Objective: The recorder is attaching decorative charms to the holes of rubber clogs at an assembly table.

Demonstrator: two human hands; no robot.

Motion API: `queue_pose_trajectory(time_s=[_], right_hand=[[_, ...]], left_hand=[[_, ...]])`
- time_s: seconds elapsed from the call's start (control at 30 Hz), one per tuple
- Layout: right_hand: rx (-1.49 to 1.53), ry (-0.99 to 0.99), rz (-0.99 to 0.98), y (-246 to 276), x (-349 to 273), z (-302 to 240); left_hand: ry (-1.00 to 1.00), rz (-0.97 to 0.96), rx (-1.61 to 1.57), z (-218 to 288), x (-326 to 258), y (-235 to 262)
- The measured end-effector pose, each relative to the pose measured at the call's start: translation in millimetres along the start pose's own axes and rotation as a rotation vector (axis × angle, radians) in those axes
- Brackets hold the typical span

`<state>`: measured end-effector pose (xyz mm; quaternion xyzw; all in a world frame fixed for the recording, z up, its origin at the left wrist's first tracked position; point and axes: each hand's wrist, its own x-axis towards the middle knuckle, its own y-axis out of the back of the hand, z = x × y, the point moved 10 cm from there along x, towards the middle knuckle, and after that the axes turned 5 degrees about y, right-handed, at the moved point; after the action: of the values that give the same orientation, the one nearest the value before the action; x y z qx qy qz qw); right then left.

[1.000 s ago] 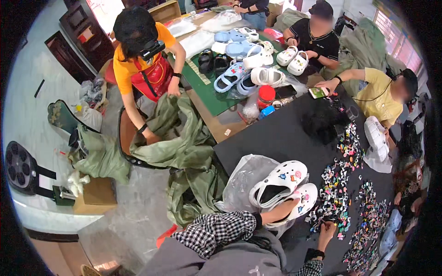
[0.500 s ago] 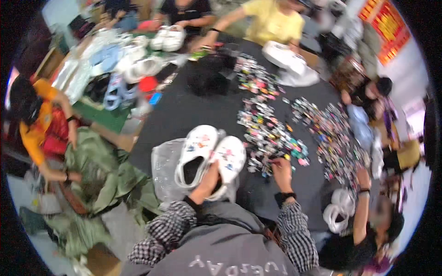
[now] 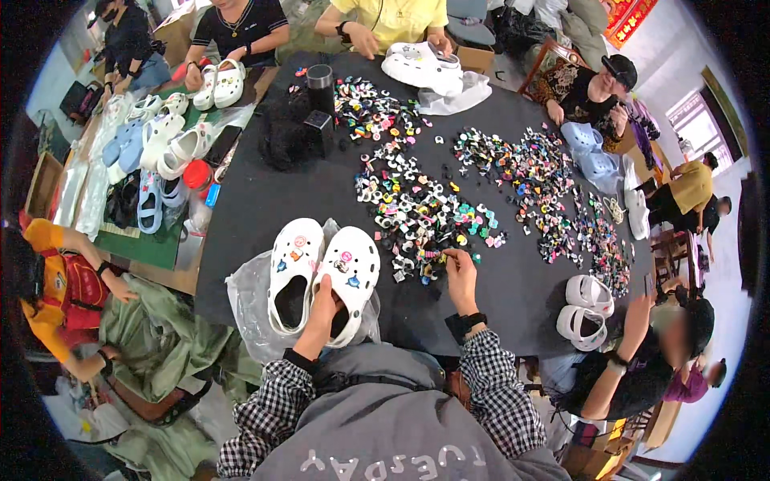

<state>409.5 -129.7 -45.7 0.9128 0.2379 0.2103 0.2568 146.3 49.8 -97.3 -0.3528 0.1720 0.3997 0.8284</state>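
Note:
Two white clogs point(image 3: 295, 268) stand side by side at the near edge of the black table, small colourful charms on their uppers. My left hand point(image 3: 323, 309) grips the right-hand clog point(image 3: 351, 264) at its opening; some of its fingers are hidden inside. They rest over a clear plastic bag point(image 3: 249, 297). At the near edge of a heap of mixed shoe charms point(image 3: 413, 216), my right hand point(image 3: 462, 279) has its fingertips pinched together. A small piece seems to be at the fingertips, too small to name.
More charms point(image 3: 553, 200) spread to the right. A white clog pair point(image 3: 581, 325) stands near right, blue clogs point(image 3: 589, 152) far right. A dark tumbler point(image 3: 320, 88) and black bundle point(image 3: 289, 136) lie far left. Co-workers sit around; a green-topped table point(image 3: 160, 248) adjoins at left.
The view has turned, so the table sits further left and looks sharper. The person in yellow has drawn back an outstretched arm. My left hand keeps its grip; my right stays by the charms.

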Motion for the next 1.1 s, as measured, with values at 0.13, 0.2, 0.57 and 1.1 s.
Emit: queue_pose_trajectory(time_s=[0.13, 0.2, 0.57, 1.1], right_hand=[[0.013, 0.033, 0.019, 1.4, 2.7, 2.7], [0.001, 0.094, 0.038, 3.4, 3.0, -0.6], [0.67, -0.385, -0.115, -27.9, -18.3, 12.0], [0.955, -0.502, -0.148, -26.3, -35.0, -1.5]], left_hand=[[0.015, -0.062, -0.12, 4.1, -3.8, -10.2], [0.012, -0.079, -0.129, 7.8, -7.9, -14.1], [-0.059, -0.073, -0.337, 16.7, -10.5, -21.8], [0.094, -0.202, -0.46, 4.1, 5.1, -37.3]])
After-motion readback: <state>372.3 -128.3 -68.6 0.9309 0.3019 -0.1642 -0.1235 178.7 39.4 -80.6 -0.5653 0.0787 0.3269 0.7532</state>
